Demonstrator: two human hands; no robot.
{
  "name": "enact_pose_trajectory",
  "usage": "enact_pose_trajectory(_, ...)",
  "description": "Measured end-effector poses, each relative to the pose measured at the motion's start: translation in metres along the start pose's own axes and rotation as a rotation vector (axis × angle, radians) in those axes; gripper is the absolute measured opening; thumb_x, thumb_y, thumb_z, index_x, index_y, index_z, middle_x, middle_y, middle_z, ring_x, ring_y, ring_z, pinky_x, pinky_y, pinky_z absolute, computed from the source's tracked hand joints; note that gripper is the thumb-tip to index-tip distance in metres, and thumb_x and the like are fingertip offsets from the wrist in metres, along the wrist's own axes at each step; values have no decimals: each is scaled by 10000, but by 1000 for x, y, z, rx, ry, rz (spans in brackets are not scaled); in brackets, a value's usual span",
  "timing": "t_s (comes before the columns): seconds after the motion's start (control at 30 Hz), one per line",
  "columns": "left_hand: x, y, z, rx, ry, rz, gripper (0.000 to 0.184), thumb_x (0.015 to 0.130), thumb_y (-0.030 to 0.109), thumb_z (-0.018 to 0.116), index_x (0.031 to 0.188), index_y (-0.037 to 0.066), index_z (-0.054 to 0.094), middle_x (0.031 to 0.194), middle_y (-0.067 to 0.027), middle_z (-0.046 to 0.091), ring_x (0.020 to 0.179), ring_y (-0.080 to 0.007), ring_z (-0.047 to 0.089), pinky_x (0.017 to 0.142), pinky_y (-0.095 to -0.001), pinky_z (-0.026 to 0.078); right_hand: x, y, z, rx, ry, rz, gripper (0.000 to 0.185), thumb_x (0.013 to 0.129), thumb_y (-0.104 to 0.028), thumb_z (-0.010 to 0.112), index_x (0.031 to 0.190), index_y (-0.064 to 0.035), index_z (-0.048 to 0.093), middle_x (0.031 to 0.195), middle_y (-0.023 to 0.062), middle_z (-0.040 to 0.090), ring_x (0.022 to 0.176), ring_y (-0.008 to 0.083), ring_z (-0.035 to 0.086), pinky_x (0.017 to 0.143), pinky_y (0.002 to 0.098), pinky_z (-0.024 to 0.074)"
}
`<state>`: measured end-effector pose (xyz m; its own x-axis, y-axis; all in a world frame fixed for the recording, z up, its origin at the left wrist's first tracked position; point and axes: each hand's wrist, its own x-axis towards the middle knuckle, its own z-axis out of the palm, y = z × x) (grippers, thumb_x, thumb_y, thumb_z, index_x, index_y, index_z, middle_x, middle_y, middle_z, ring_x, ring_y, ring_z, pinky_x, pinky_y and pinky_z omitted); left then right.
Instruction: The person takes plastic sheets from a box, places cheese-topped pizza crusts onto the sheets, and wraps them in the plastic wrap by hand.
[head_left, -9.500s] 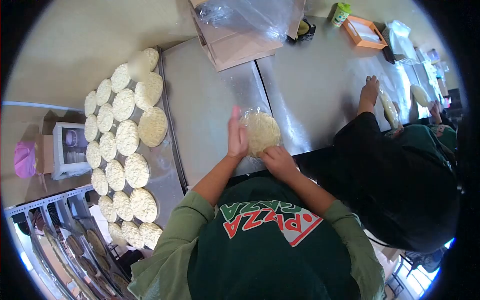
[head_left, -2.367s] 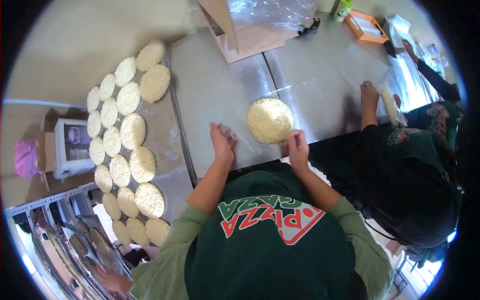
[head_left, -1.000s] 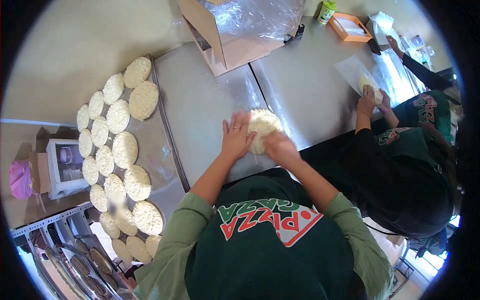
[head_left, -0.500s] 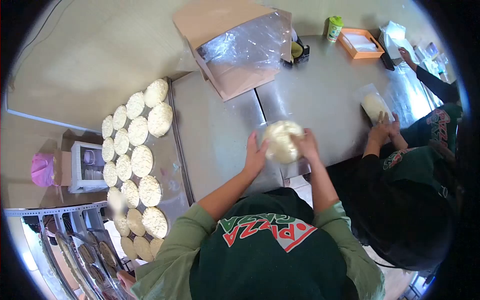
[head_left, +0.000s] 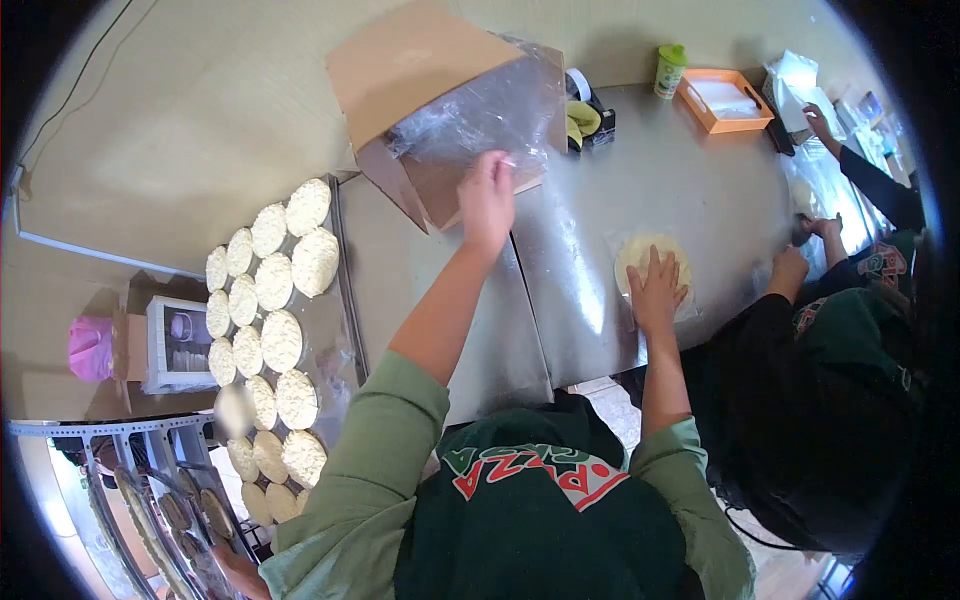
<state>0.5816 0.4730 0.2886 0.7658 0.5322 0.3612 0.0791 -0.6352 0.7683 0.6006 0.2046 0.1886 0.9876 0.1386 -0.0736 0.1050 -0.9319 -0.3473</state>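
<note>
My left hand (head_left: pixel 487 205) reaches to the opening of a cardboard box (head_left: pixel 400 70). Its fingers are pinched on the edge of a clear plastic bag (head_left: pixel 480 115) from the crumpled plastic inside the box. My right hand (head_left: pixel 656 295) lies flat with fingers spread on a round pizza base (head_left: pixel 640 250), which sits in a clear plastic sleeve on the steel table (head_left: pixel 590 210).
Cheese-covered pizza rounds (head_left: pixel 282 340) stand in rows on a surface at left. Behind are an orange tray (head_left: pixel 728 120), a green-lidded cup (head_left: pixel 671 72) and a black box (head_left: pixel 600 125). Co-workers' hands (head_left: pixel 788 268) work at right. A metal rack (head_left: pixel 170 490) stands lower left.
My left hand has left the wrapped pizza base and moved up to the plastic in the box. My right hand has set the base down farther right. A co-worker's wrapped base has moved away.
</note>
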Motion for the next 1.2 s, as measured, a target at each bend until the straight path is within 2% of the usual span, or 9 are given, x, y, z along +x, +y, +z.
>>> enact_pose_trajectory(0.17,-3,8,-46,-486,206,-29,251,935,164,417,1078,-34,473,952,-119,586,873,-170,546,807,-289,405,-18,-97,-48,588,245,-559,396,827,-134,559,1205,-67,461,1291,206,403,1153,364,429,956,390,357)
enact_pose_trajectory(0.3,-27,23,-77,-348,309,202,225,957,162,340,1007,-22,460,1093,-161,537,969,-203,521,831,-278,403,-8,-202,-67,744,146,-943,467,790,-53,538,1241,-68,418,1331,190,364,1204,344,393,967,387,357)
enact_pose_trajectory(0.47,-70,23,-118,-715,327,390,155,959,187,291,945,36,327,1153,-278,481,1043,-346,534,769,-430,502,57,-284,-38,104,76,-752,744,744,-94,588,1390,-162,227,1430,147,221,1306,315,247,1031,436,277)
enact_pose_trajectory(0.57,-98,35,-175,-962,290,184,169,960,231,263,959,62,272,1158,-330,451,896,-432,591,596,-488,558,91,-288,-6,-145,76,-825,742,788,-221,572,1412,-205,170,1452,132,162,1336,281,179,1041,451,252)
enact_pose_trajectory(0.67,-109,35,-216,-1082,314,-193,205,961,271,250,969,69,286,1177,-337,437,730,-420,626,480,-428,564,73,-287,-23,-14,142,-827,626,842,-293,526,1387,-159,251,1381,161,317,1268,263,333,1001,413,323)
enact_pose_trajectory(0.77,-131,18,-227,-1179,337,-312,198,960,271,261,981,77,295,1154,-322,464,697,-403,632,452,-422,561,30,-263,-49,1017,-131,-629,523,874,-316,500,1318,-70,371,1228,153,500,1095,228,517,906,364,426)
enact_pose_trajectory(0.9,-158,9,-210,-1100,322,-482,202,960,286,272,991,90,311,1136,-307,486,613,-375,630,427,-397,549,-55,-216,-60,1614,-1290,-250,372,901,-264,495,1152,10,510,1024,132,613,899,193,615,791,322,502)
enact_pose_trajectory(1.1,-193,-17,-180,-794,220,-740,191,926,186,427,1070,91,345,947,-166,562,707,-237,621,542,-290,526,-78,-177,-59,1706,-1042,-36,324,928,-221,444,1094,40,539,952,147,631,862,234,632,749,310,518)
enact_pose_trajectory(1.2,-202,-36,-176,-224,444,-432,242,870,136,541,1051,63,397,863,-85,531,711,-148,557,599,-266,511,-78,-159,-62,1537,-875,-153,288,924,-217,462,1050,20,565,928,112,635,843,187,629,731,281,506)
